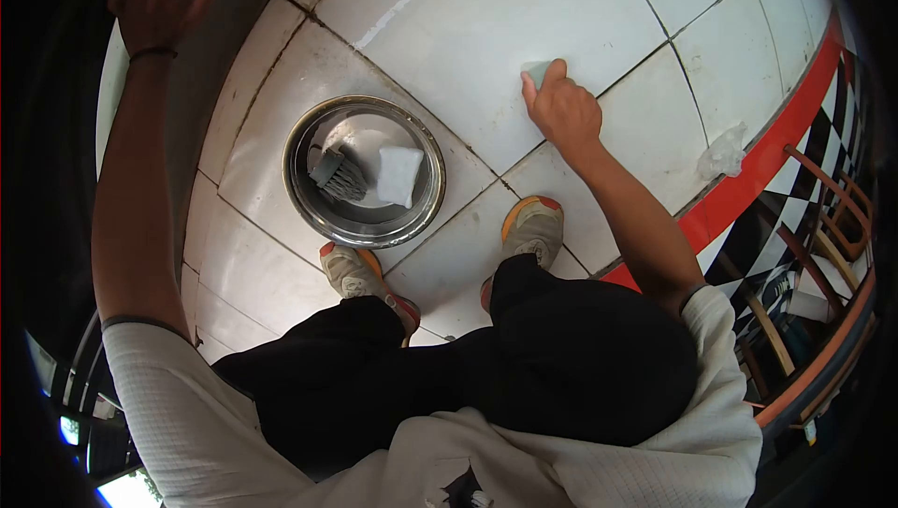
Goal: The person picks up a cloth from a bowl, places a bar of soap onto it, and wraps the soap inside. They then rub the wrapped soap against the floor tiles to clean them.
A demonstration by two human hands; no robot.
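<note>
My right hand [566, 113] is closed on a small pale green piece, maybe a pad [536, 71], pressed close to the white tiled floor [486, 31]. Most of that piece is hidden under the fingers. Far up on the left, my left hand [157, 7] lies against a dark upright surface [210, 50], fingers spread and holding nothing. A round metal basin [297, 218] stands on the tiles between the two arms, just ahead of my shoes. In it are a grey bristle brush [339, 174] and a white sponge [399, 175].
My shoes [535, 227] stand on the tiles behind the basin. A crumpled clear plastic bag [723, 152] lies by the red edge strip [716, 213] on the right. Beyond the strip are wooden chairs [823, 227] and a black-and-white checkered surface. Wet streaks shine on the upper tiles.
</note>
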